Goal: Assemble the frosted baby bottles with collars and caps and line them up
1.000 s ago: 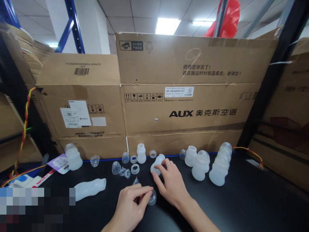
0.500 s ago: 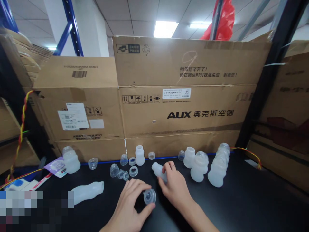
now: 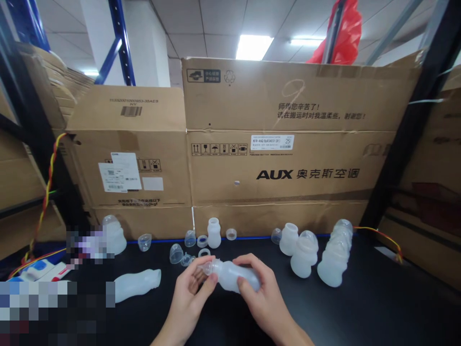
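Note:
A frosted baby bottle is held sideways above the black table, its mouth end toward the left. My right hand wraps round its base, thumb in front and fingers behind. At the mouth end, my left hand grips a clear bottle nipple with its collar, the tip pointing left. Nipple and collar meet the bottle's neck; whether they are screwed tight cannot be made out. Just behind my left hand lie a small clear nipple and a collar ring, partly covered by the fingers.
Several assembled bottles stand at the right, near an uncapped bottle. Another uncapped bottle stands at the back among clear caps and rings. A long frosted bottle lies at left. A cardboard sheet walls off the back.
My right hand has lifted the lying bottle and brought it nearer. My left hand has turned the nipple and collar sideways and brought them against the bottle's neck. The view has shifted slightly.

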Motion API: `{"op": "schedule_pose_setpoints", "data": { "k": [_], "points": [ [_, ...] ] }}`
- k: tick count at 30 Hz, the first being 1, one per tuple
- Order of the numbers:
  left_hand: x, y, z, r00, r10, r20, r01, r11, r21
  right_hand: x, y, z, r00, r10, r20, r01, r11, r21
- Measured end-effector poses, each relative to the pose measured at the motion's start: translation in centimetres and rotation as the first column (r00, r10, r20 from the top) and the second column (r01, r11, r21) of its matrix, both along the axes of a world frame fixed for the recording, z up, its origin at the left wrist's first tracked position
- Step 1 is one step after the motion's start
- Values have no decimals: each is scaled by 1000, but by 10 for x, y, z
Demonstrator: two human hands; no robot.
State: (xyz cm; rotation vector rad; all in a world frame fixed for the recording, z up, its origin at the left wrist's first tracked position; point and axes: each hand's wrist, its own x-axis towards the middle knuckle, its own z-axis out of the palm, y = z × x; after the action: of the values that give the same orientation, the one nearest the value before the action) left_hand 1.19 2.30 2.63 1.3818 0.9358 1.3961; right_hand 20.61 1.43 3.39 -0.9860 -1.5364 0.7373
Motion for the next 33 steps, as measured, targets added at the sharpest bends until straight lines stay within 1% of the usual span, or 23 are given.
{"op": "schedule_pose_setpoints", "data": {
  "k": [3,5,7,9,10,11,12,14,15,16,17,18,20,21,23,25,27,28,29,30,31,32,33],
  "points": [
    [-1,-4,3,1000,-15,8,15,1000,-13,-5,1,0,977,11,-213,-62,970,-234],
    [-3,-5,5,999,-46,9,46,999,-9,-6,0,0,931,57,-360,-201,904,-377],
    [-5,-7,6,996,-88,18,88,996,4,-6,-2,2,849,109,-517,-385,797,-464],
    [-6,-10,7,992,-127,17,126,992,14,-7,-5,3,752,101,-651,-549,643,-534],
    [-6,-11,7,991,-136,11,135,991,17,-8,-6,3,722,73,-688,-594,575,-563],
    [-6,-12,7,992,-129,5,128,992,20,-11,-7,3,722,51,-690,-598,547,-586],
    [-5,-12,7,994,-107,5,107,994,25,-13,-8,2,754,43,-656,-556,574,-601],
    [-3,-13,7,998,-36,47,35,999,19,-19,-11,-2,870,33,-492,-335,772,-540],
    [-1,-13,6,996,-1,88,1,1000,-4,-20,-12,-5,924,12,-381,-191,879,-438],
    [1,-14,6,991,26,134,-21,999,-39,-21,-13,-8,963,-22,-268,-60,954,-293],
    [3,-14,6,984,40,176,-26,996,-82,-20,-13,-12,986,-53,-160,33,992,-125],
    [4,-14,6,976,46,212,-19,992,-125,-19,-14,-16,996,-73,-57,76,996,46],
    [7,-15,7,966,57,254,-7,981,-192,-13,-13,-23,986,-91,140,39,940,338],
    [8,-15,7,965,60,257,-3,977,-215,-11,-12,-25,971,-100,216,-1,905,426],
    [9,-18,9,969,61,239,-2,970,-241,-7,-10,-25,955,-102,279,-41,885,464],
    [8,-20,12,973,50,225,7,970,-244,-7,-9,-20,980,-53,191,-12,946,323],
    [5,-19,15,975,17,222,32,975,-219,-10,-10,-11,996,85,-35,-86,996,-26],
    [3,-18,15,977,-13,215,56,979,-196,-12,-11,-5,968,158,-193,-198,957,-212],
    [1,-15,16,979,-48,199,82,983,-164,-13,-12,0,910,208,-359,-337,874,-349],
    [-2,-11,15,982,-74,176,97,987,-126,-14,-14,6,830,232,-508,-473,775,-419],
    [-4,-6,15,986,-69,151,83,993,-88,-15,-17,12,744,250,-619,-586,690,-425],
    [-6,0,13,992,-28,127,35,998,-54,-15,-19,17,672,270,-690,-660,641,-392],
    [-8,5,12,993,57,108,-54,998,-34,-15,-22,22,620,296,-727,-702,624,-344]
  ]
}}
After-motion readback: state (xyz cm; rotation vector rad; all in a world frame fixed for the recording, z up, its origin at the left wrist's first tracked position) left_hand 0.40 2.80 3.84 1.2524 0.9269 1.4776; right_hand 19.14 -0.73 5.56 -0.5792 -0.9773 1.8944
